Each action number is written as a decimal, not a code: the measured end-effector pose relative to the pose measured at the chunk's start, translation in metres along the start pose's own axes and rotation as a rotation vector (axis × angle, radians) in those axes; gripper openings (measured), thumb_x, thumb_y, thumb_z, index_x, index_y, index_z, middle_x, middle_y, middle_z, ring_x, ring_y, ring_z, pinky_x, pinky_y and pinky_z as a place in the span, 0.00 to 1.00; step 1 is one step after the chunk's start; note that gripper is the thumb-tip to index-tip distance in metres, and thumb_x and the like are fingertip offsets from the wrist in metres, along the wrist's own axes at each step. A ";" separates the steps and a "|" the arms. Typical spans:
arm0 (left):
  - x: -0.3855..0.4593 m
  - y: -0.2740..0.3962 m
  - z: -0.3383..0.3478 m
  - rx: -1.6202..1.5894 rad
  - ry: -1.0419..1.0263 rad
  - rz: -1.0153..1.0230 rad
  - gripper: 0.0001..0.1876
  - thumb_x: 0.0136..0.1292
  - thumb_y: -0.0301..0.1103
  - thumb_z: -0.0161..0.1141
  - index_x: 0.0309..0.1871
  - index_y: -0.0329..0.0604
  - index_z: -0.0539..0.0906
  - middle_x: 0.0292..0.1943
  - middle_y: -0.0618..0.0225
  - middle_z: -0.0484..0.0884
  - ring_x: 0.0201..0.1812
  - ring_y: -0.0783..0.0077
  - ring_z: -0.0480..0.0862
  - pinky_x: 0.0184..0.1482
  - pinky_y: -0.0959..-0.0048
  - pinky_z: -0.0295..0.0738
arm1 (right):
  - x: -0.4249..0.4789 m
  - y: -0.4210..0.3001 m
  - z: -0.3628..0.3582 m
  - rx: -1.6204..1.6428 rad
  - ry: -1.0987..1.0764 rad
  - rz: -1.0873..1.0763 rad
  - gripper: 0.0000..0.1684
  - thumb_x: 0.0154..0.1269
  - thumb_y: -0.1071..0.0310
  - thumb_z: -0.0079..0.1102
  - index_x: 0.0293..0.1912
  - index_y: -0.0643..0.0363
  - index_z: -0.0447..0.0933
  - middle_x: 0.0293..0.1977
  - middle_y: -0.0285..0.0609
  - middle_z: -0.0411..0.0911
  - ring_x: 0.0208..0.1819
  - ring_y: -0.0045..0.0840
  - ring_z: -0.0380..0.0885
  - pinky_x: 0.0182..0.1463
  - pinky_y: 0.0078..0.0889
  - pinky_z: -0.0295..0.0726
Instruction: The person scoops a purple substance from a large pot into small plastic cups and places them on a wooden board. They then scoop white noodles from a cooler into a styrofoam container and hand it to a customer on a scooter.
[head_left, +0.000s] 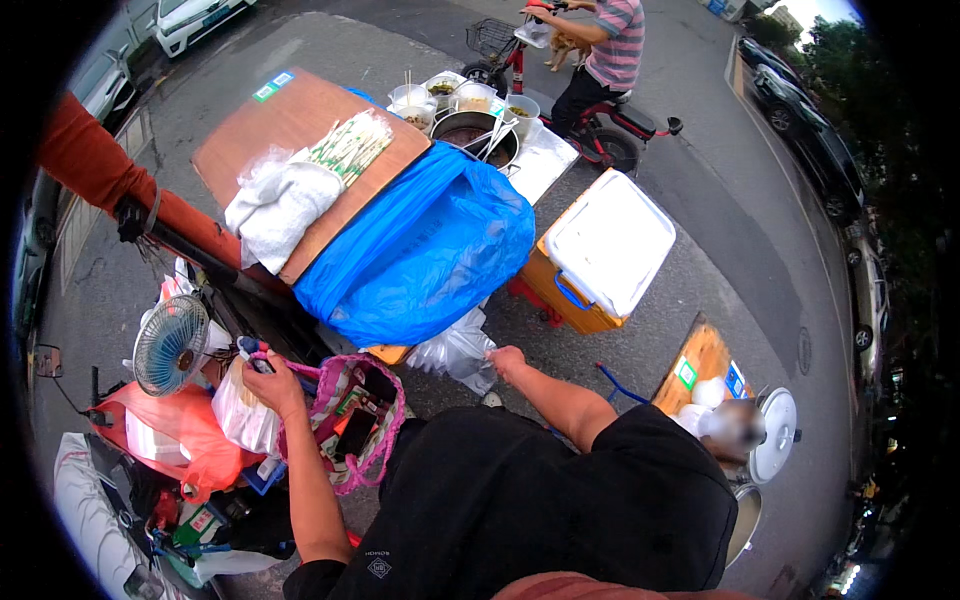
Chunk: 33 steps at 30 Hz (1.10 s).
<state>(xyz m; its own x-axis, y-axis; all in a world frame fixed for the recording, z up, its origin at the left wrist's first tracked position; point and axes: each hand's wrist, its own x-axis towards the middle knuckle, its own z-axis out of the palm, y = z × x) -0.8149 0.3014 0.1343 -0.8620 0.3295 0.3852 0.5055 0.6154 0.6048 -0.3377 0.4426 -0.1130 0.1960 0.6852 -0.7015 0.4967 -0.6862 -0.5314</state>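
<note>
My left hand (271, 384) is at the rim of a pink woven basket (360, 360), its fingers bent beside the basket's handle and a white plastic bag (244, 412); what it grips is unclear. A phone and small packets lie in the basket. My right hand (508, 361) is closed on the edge of clear plastic bags (457, 349) that hang below a cart. A large blue plastic bag (442, 240) hangs open at the cart's near side. On the brown board (315, 112) lie a white towel (281, 206) and many wrapped chopsticks (351, 144).
A pot (476, 135) and tubs of food stand at the cart's far end. An orange box with a white lid (611, 244) stands to the right. A fan (171, 345) and a red bag (172, 435) are at left. A person rides a red scooter (600, 142) beyond.
</note>
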 end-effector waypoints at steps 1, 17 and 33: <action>-0.001 -0.001 0.002 -0.005 0.010 0.010 0.32 0.65 0.45 0.65 0.61 0.25 0.70 0.57 0.38 0.75 0.59 0.39 0.74 0.64 0.51 0.68 | 0.004 0.003 0.000 -0.026 0.002 -0.004 0.19 0.58 0.56 0.76 0.40 0.61 0.83 0.31 0.45 0.84 0.29 0.36 0.82 0.32 0.43 0.79; -0.006 -0.011 0.012 -0.005 0.004 0.021 0.33 0.64 0.45 0.64 0.64 0.29 0.68 0.58 0.38 0.74 0.60 0.37 0.73 0.63 0.46 0.66 | -0.001 0.021 0.022 0.068 0.027 -0.029 0.10 0.55 0.71 0.65 0.39 0.57 0.84 0.30 0.43 0.83 0.29 0.31 0.80 0.30 0.41 0.77; -0.001 -0.020 0.011 0.017 0.070 0.047 0.32 0.64 0.46 0.64 0.62 0.30 0.70 0.56 0.40 0.76 0.57 0.37 0.75 0.60 0.46 0.68 | -0.043 -0.008 0.019 0.081 -0.076 -0.009 0.08 0.60 0.72 0.64 0.40 0.58 0.77 0.28 0.40 0.79 0.24 0.22 0.75 0.22 0.27 0.73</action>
<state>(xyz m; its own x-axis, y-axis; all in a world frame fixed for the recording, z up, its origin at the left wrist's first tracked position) -0.8242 0.2963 0.1143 -0.8322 0.3078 0.4611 0.5442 0.6127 0.5732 -0.3663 0.4138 -0.0874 0.1257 0.6731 -0.7288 0.4274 -0.6997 -0.5725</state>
